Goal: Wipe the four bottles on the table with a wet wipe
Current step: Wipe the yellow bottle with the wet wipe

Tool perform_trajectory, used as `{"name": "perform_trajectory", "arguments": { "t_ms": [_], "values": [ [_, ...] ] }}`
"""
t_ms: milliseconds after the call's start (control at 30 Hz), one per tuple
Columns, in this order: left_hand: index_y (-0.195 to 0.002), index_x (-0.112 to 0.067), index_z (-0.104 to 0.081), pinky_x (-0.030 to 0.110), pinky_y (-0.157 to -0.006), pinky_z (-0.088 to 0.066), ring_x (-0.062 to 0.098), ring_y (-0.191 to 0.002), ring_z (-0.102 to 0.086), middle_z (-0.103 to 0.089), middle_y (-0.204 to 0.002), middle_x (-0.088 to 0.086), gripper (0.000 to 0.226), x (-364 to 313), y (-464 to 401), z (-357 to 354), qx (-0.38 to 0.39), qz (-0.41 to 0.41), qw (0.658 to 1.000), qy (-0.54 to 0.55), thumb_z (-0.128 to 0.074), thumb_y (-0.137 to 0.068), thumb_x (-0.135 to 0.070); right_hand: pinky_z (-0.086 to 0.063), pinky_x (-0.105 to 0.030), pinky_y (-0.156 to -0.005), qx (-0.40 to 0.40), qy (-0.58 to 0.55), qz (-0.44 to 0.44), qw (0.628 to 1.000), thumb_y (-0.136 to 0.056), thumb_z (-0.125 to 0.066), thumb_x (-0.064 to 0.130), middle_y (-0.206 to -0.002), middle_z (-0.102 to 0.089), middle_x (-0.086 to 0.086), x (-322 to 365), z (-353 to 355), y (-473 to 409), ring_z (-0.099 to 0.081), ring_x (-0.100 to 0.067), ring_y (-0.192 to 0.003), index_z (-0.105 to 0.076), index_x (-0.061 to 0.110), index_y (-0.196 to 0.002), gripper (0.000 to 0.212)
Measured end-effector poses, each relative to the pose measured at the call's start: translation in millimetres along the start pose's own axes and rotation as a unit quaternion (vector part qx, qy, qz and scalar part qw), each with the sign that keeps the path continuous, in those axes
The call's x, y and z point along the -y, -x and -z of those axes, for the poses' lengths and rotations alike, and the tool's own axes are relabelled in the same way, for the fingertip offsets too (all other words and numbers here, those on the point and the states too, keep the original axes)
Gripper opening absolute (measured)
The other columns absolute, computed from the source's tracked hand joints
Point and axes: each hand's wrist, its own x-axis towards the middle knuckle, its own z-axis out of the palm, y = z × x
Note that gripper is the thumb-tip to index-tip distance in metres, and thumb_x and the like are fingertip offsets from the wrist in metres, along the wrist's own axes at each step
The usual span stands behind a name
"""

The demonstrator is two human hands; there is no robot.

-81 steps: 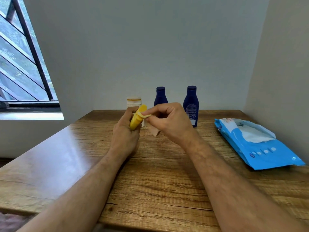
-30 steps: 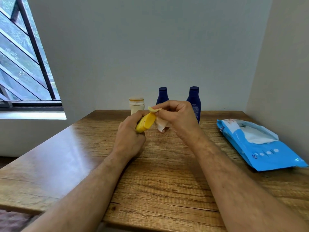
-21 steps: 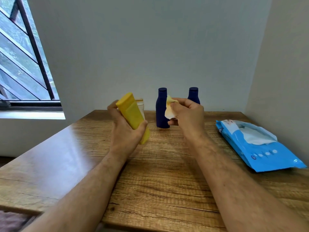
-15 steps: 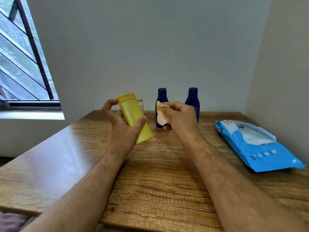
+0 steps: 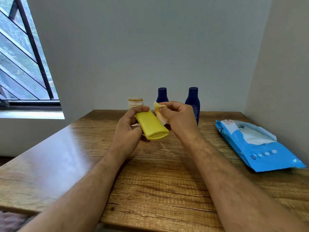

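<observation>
You've got the flat yellow plastic bottle (image 5: 151, 127) above mid-desk, left hand (image 5: 128, 129) wrapped round it, base toward you. Your right hand (image 5: 179, 118) pinches the crumpled wet wipe (image 5: 159, 113) at its three o'clock. It looks light, stiff and slick, so grip the broad faces. Four bottles: this one, a cream-capped bottle (image 5: 135, 102) and two navy bottles (image 5: 161, 96) at twelve o'clock. One blue wipes pack (image 5: 260, 148) at three o'clock.

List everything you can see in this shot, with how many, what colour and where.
yellow bottle: one, yellow, held above the table, base toward the camera
wet wipe: one, whitish, beside the yellow bottle
blue bottles: two, dark blue, upright at the table's back
cream bottle: one, cream, left of the blue bottles
wipes pack: one, light blue, table's right side
table: one, brown wood
window: one, left wall
left hand: grips the yellow bottle
right hand: pinches the wet wipe
</observation>
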Motion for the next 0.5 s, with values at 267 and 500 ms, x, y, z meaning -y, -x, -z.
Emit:
{"name": "perform_trajectory", "arguments": {
  "t_ms": [267, 500],
  "values": [
    [-0.1, -0.04, -0.073, 0.044, -0.076, -0.06, 0.015, -0.076, -0.069, -0.075, -0.08, -0.005, 0.053, 13, -3, 4, -0.014, -0.017, 0.962, -0.271, -0.068, -0.066, -0.08, -0.062, -0.032, -0.067, 0.012, 0.01, -0.012, 1.0, -0.093, -0.068, 0.02, -0.102, -0.072, -0.003, 1, -2, 2, -0.07, -0.019, -0.094, -0.075, 0.017, -0.107, 0.016],
    [-0.075, -0.029, -0.064, 0.028, -0.065, -0.05, 0.01, -0.075, -0.056, -0.057, -0.087, -0.007, 0.027, 11, -5, 0, -0.084, -0.049, 0.949, -0.301, -0.074, -0.078, -0.054, -0.059, -0.031, -0.052, -0.033, 0.012, 0.043, 0.998, -0.095, -0.066, 0.023, -0.09, -0.071, 0.001, 10, -2, 9, -0.07, -0.016, -0.077, -0.074, 0.023, -0.101, 0.01]
  ]
}}
